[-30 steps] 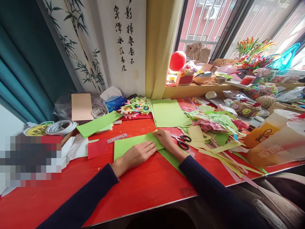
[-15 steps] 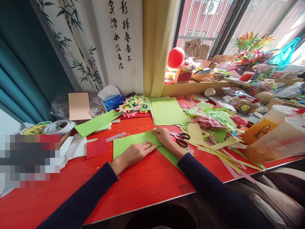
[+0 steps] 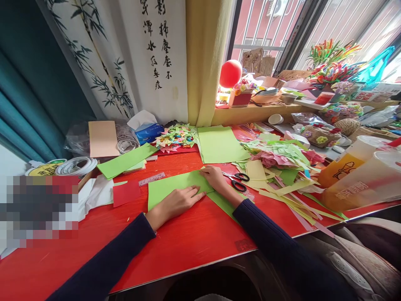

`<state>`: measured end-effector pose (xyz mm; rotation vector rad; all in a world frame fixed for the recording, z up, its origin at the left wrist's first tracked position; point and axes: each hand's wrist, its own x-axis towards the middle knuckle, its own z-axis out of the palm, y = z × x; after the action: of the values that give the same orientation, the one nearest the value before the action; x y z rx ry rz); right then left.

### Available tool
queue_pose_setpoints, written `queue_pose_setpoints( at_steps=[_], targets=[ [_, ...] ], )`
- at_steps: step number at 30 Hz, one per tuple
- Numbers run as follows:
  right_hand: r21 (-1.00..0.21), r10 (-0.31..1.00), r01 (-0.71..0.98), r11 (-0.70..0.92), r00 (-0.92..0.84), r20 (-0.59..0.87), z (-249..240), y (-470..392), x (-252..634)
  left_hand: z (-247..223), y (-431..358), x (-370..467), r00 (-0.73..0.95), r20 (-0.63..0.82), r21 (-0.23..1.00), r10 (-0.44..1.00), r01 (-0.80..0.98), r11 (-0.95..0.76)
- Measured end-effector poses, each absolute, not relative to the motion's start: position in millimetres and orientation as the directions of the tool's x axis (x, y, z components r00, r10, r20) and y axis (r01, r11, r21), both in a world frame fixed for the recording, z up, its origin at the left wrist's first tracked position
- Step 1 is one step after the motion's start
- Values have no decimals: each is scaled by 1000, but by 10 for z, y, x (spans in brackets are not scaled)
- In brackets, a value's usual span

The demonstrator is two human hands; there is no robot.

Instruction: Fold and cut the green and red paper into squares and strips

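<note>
A sheet of green paper (image 3: 171,186) lies folded on the red table in front of me. Flat on its lower middle rests my left hand (image 3: 175,202), fingers stretched out and pressing it down. At the paper's top right edge, my right hand (image 3: 214,177) has its fingers closed on the paper by the fold. Another green strip or flap (image 3: 222,202) runs out under my right wrist; whether it is part of the same sheet I cannot tell. Just right of that hand lie black-handled scissors (image 3: 239,182), partly hidden by scraps.
Behind stands a stack of green sheets (image 3: 221,144), with colourful folded paper pieces (image 3: 178,138) to its left. Paper scraps and strips (image 3: 278,156) heap up on the right, before two plastic drink cups (image 3: 365,182). A ruler (image 3: 152,179) and red paper (image 3: 126,193) lie left.
The view has shifted very slightly. Both hands stay in almost the same place on the green paper.
</note>
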<state>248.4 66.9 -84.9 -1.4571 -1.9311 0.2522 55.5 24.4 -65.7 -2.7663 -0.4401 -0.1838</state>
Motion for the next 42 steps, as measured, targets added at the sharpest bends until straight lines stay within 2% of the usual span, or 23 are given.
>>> queue_pose_setpoints(
  at_steps=[9, 17, 22, 25, 27, 29, 31, 36, 42],
  targets=[
    [-513, 910, 791, 333, -128, 394, -845, 673, 2492, -650, 232, 560, 950, 155, -336, 271, 309, -890],
    [-449, 931, 846, 287, -136, 339, -833, 661, 2454, -629, 217, 574, 944, 145, -296, 298, 328, -897],
    [-373, 957, 894, 247, -164, 240, -547, 662, 2534, -621, 223, 577, 946, 141, -309, 291, 322, -895],
    [-325, 950, 911, 255, -173, 260, -322, 484, 2635, -625, 226, 579, 947, 131, -315, 294, 321, -893],
    [-267, 931, 906, 328, -261, 256, -262, 260, 2686, -634, 228, 580, 943, 132, -304, 305, 331, -893],
    [-134, 856, 851, 508, -482, 187, -296, 3, 2709, -646, 231, 582, 941, 144, -295, 307, 337, -894],
    [-33, 804, 810, 586, -575, 150, -390, -220, 2707, -658, 234, 582, 942, 157, -292, 297, 332, -897],
    [55, 844, 865, 498, -499, 196, -553, -428, 2680, -664, 227, 576, 941, 167, -288, 296, 333, -898],
    [-1, 883, 909, 417, -405, 237, -578, -390, 2693, -656, 222, 559, 940, 165, -243, 297, 331, -912]
  ],
)
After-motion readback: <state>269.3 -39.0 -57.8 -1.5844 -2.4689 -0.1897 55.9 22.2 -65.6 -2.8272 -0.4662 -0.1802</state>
